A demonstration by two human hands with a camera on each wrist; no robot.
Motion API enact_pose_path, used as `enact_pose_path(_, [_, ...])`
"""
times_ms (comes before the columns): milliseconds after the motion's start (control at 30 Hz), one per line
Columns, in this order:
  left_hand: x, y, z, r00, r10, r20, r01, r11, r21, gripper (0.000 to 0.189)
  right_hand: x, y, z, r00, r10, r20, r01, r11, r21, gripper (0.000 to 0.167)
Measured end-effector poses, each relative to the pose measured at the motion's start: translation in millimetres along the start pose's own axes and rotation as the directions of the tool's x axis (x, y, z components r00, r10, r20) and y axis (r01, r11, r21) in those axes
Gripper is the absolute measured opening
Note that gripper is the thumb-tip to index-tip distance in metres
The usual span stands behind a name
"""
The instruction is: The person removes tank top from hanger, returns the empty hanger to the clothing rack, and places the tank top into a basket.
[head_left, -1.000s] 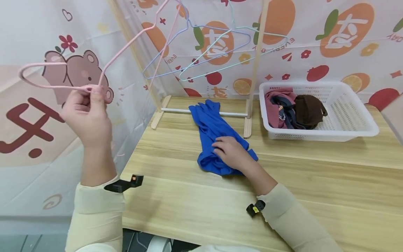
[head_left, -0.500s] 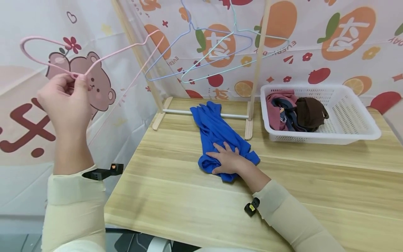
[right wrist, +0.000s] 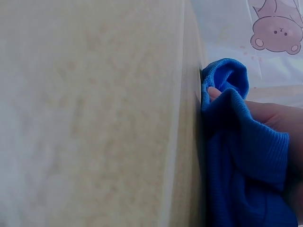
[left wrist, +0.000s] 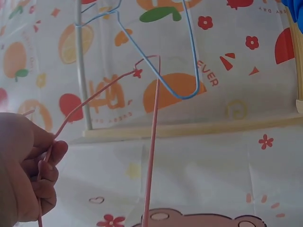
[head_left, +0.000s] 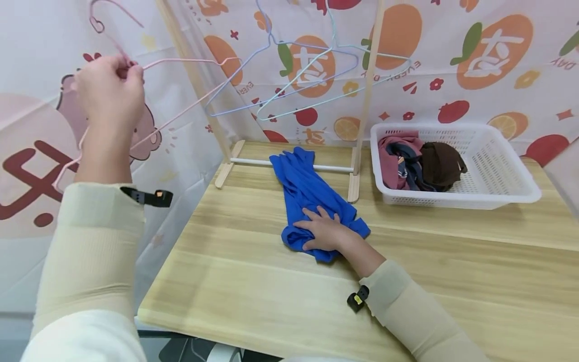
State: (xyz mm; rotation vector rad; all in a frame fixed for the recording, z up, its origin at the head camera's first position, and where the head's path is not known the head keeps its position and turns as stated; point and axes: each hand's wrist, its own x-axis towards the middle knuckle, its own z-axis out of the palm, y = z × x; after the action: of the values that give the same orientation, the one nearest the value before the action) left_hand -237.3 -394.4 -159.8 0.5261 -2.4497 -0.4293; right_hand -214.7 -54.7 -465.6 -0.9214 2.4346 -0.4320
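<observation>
High on the left, my left hand (head_left: 108, 90) pinches a pink clothes hanger (head_left: 181, 60) near the base of its hook. The hook points up and the hanger's body slants down to the right; my hand and forearm hide part of it. The left wrist view shows the curled fingers of my left hand (left wrist: 23, 175) around the pink hanger (left wrist: 152, 142). A blue garment (head_left: 298, 183) with ribbed edges lies bunched on the table. On its near end rests my right hand (head_left: 325, 232), fingers spread. One fingertip (right wrist: 214, 93) shows against the blue garment (right wrist: 246, 165) in the right wrist view.
A wooden rack (head_left: 367, 90) stands at the back with a low metal bar (head_left: 334, 168). From it hang a periwinkle hanger (head_left: 294, 42) and a mint hanger (head_left: 332, 30). A white plastic basket (head_left: 452, 200) at right holds pink, navy and brown clothes (head_left: 441, 166).
My left hand has risen, and the pink hanger has turned so its hook points up rather than left. My right hand has spread its fingers flat on the blue garment.
</observation>
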Motion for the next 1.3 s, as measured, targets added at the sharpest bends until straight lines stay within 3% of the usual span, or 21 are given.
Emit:
enact_pose_path(67, [10.1,7.4,8.3,0.999,0.034,0.034,-0.035,0.999,0.019,0.044,-0.9,-1,2,1.0,-0.004,0.002,0.004,1.0,0.004,0.064])
enact_pose_path(233, [31.3,25.1,22.9,0.993,0.047,0.111,-0.054,0.996,0.066,0.035,-3.3,-1,5,1.0,-0.009,-0.002,0.009,1.0,0.003,0.064])
enact_pose_path(500, [57.0,50.2,33.1,0.987,0.037,0.158,-0.046,0.997,0.058,0.03,-9.3,-2,10,1.0,-0.015,0.005,0.015,0.999,0.033,0.063])
enact_pose_path(733, [67.4,68.8,38.7,0.988,0.01,0.153,-0.027,0.993,0.114,0.05,-14.2,-3,13,1.0,-0.027,0.0,0.027,0.999,0.032,0.063])
enact_pose_path(900, [75.7,76.8,39.7,0.992,-0.012,0.127,-0.002,0.994,0.112,0.046,-18.1,-3,14,1.0,-0.028,0.006,0.028,0.999,0.03,0.063])
enact_pose_path(1067, [81.5,76.9,39.5,0.989,-0.032,0.147,0.023,0.998,0.065,0.029,-20.5,-2,14,0.999,-0.04,0.008,0.04,0.999,0.02,0.063])
enact_pose_path(1300, [76.1,79.0,48.5,0.978,-0.007,0.208,-0.018,0.993,0.118,0.032,-24.7,4,10,0.999,-0.036,0.005,0.036,0.999,-0.002,0.063])
